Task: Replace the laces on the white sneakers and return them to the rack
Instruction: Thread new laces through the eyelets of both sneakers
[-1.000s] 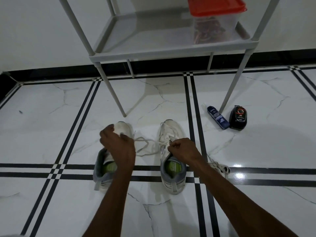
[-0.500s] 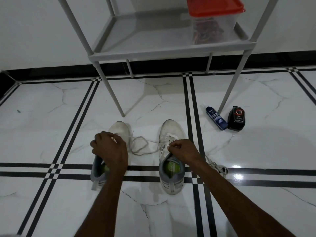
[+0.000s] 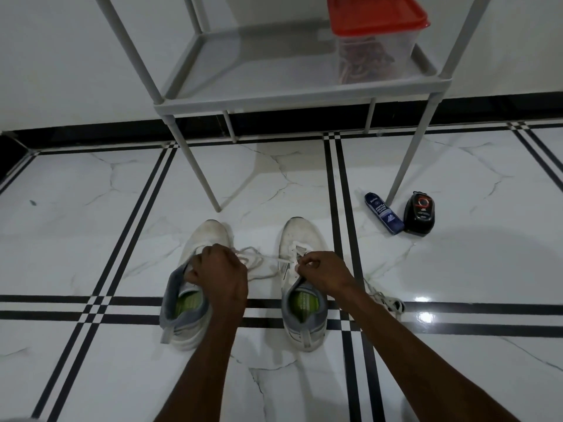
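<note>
Two white sneakers with grey collars and green insoles stand side by side on the floor, toes toward the rack. Over the left sneaker my left hand grips a white lace that runs across to the right sneaker. My right hand pinches the lace at the right sneaker's eyelets. A second loose lace lies on the floor to the right of my right forearm. The grey rack stands just beyond the shoes.
A clear box with a red lid holding cords sits on the rack's lower shelf. A blue tube and a black polish container lie by the rack's right front leg. A black skirting runs along the wall.
My left hand went left and toward me, stretching the lace taut, then came back right over the left sneaker, where the lace now lies slack. My right hand stayed at the right sneaker's eyelets.
</note>
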Motion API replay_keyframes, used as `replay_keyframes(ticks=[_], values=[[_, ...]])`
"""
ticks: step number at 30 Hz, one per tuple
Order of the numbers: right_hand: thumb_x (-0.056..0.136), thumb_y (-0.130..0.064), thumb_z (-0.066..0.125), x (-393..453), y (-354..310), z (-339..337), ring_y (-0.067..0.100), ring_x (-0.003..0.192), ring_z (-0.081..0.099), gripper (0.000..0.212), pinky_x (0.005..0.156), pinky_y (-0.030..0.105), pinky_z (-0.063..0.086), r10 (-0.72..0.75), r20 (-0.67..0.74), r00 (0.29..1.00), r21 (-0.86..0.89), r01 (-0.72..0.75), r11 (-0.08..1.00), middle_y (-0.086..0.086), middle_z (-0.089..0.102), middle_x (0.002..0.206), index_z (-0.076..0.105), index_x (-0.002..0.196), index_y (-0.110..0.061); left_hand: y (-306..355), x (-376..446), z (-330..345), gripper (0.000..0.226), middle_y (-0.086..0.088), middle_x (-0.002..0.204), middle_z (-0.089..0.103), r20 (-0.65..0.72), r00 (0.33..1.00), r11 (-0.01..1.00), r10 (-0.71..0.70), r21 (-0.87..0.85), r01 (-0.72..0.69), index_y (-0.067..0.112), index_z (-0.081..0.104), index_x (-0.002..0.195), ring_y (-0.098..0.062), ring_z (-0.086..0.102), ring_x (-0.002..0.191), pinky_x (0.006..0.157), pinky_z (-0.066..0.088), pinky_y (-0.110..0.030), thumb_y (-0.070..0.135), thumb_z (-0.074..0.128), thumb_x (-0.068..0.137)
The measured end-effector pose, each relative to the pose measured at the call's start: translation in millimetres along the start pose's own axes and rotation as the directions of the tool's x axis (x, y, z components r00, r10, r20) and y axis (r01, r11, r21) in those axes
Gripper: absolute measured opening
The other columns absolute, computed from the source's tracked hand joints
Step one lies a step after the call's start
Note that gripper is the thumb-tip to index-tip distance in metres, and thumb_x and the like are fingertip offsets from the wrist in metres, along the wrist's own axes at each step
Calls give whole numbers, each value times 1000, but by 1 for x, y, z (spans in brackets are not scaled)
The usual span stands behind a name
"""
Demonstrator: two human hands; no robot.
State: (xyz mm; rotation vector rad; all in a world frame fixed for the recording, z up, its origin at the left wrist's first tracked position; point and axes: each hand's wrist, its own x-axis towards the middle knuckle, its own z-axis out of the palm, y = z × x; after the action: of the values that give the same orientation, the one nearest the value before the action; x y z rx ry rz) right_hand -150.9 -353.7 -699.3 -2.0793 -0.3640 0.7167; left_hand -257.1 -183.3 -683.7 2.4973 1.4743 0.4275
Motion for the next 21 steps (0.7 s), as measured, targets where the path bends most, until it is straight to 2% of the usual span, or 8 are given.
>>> replay_keyframes(ticks=[4, 7, 9, 11, 14, 17, 19, 21], values=[[87, -20, 71, 1, -1, 3, 6, 89, 62, 20, 65, 2, 38, -4, 1, 1000, -25, 4, 1000, 2, 74, 105, 77, 105, -12, 11, -13, 10, 33, -4, 117, 66, 62, 961, 911, 269, -339, -233, 17, 63, 120, -27, 54, 117, 99, 37, -48, 26, 69, 89], [87, -21, 71, 1, 0, 3, 4, 88, 61, 19, 66, 2, 37, -24, -3, 1000, -57, 23, 998, 1, 74, 104, 77, 103, -13, 23, -25, 28, 18, 8, 103, 72, 245, 834, 821, 495, -447, -355, 26, 69, 108, -15, 61, 106, 92, 34, -39, 34, 66, 92], [87, -22, 71, 1, 1, 5, 5, 86, 61, 16, 66, 3, 38, -18, -22, 1000, -60, 17, 998, 2, 75, 103, 78, 99, -15, 23, -29, 33, 11, 11, 92, 73, 246, 855, 879, 457, -275, -390, 31, 72, 97, -13, 62, 99, 85, 25, -38, 33, 62, 97], [86, -22, 72, 0, 1, 7, 4, 86, 61, 16, 64, -2, 36, -10, -41, 999, -59, 7, 998, 2, 75, 104, 78, 98, -15, 20, -31, 31, 13, 8, 84, 72, 198, 902, 919, 384, -172, -354, 29, 75, 91, -16, 61, 93, 86, 29, -40, 27, 63, 94], [86, -22, 71, -2, -2, 9, 2, 86, 59, 18, 61, -6, 35, -49, -50, 998, -91, 44, 995, 1, 75, 104, 78, 101, -14, 14, -25, 27, 9, 5, 77, 72, 161, 935, 915, 316, -312, -256, 22, 74, 80, -18, 67, 81, 77, 47, -33, 18, 70, 87], [88, -25, 71, -5, -2, 8, 7, 87, 65, 20, 60, -3, 36, -102, -45, 994, -120, 96, 988, 4, 75, 102, 77, 102, -13, 11, -24, 24, 15, 3, 67, 70, 216, 936, 875, 279, -458, -156, 19, 69, 78, -16, 68, 68, 61, 47, -25, 23, 66, 93], [88, -30, 72, -7, -4, 2, 8, 86, 65, 24, 62, 3, 40, -94, -24, 995, -82, 92, 992, 4, 73, 100, 72, 105, -14, 9, -22, 22, 22, 3, 55, 66, 205, 947, 840, 246, -533, -103, 22, 66, 87, -13, 64, 54, 61, 52, -32, 36, 56, 100], [88, -32, 73, -10, -7, -9, 8, 82, 62, 31, 64, 15, 47, -74, 56, 996, -25, 76, 997, -3, 66, 92, 61, 113, -18, 5, -16, 27, 19, 1, 54, 67, 311, 917, 817, 250, -576, -27, 25, 63, 104, -14, 59, 42, 57, 55, -36, 39, 49, 104]])
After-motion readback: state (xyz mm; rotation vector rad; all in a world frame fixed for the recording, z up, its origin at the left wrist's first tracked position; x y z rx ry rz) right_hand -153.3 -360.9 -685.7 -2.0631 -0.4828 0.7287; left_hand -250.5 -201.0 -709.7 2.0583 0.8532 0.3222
